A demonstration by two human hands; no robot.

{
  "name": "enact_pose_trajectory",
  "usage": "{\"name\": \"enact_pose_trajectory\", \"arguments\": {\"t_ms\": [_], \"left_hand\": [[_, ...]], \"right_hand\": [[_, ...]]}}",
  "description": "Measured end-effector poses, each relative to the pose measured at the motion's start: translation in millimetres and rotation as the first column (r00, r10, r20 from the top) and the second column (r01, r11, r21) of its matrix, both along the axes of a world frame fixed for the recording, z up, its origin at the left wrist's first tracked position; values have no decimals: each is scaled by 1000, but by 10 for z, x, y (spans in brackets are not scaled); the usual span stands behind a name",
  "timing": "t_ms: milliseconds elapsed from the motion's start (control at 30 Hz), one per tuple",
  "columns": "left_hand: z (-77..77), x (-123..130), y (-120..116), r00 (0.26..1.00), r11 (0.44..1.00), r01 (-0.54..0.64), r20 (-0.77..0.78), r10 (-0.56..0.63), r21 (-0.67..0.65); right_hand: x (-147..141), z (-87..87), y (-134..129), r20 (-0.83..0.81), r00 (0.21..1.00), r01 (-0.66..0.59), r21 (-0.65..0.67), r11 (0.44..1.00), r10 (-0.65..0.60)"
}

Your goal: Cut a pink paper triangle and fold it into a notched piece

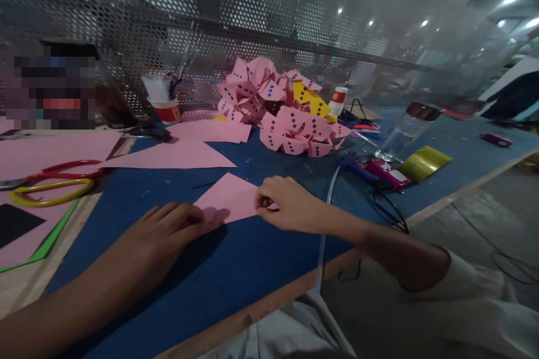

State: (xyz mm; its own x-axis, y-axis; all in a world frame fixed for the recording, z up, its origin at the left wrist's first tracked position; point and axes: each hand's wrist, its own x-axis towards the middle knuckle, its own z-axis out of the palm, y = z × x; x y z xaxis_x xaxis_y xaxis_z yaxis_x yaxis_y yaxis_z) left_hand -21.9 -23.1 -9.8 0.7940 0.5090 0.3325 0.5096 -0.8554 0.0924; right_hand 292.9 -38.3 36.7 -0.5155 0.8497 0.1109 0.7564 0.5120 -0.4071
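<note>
A small pink paper piece [229, 196] lies on the blue table in front of me, one corner pointing away. My left hand [174, 224] rests at its left corner, with fingers curled and thumb and fingertips on the paper. At the right corner my right hand [286, 202] pinches the paper between thumb and curled fingers. Larger pink sheets [181, 154] lie just behind. Further back stands a pile of folded pink paper shapes [295, 129] with small dark squares, and a yellow folded piece [311, 100] among them.
Red and yellow scissors [53, 192] lie at the left on pink sheets. A glue gun [357, 169], tape roll [425, 162] and clear jar [406, 130] are at the right. Paper cups [166, 110] stand by the mesh screen [168, 28]. A pale cord [332, 185] crosses the table [252, 269].
</note>
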Motion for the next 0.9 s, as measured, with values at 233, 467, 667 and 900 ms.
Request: {"name": "enact_pose_trajectory", "arguments": {"t_ms": [233,467,667,900], "left_hand": [[0,3,12,1000,1000,10,24,-10,1],[15,15,6,999,999,27,30,-28,17],[34,5,6,1000,1000,5,-9,-5,-7],[24,11,3,1000,1000,-22,3,22,-18]], "right_hand": [[-281,-109,33,4,1000,-25,74,997,25],[-285,-133,32,17,1000,-20,91,996,18],[-180,-120,16,19,999,43,60,997,-44],[-13,-84,5,20,994,111,8,994,-111]]}}
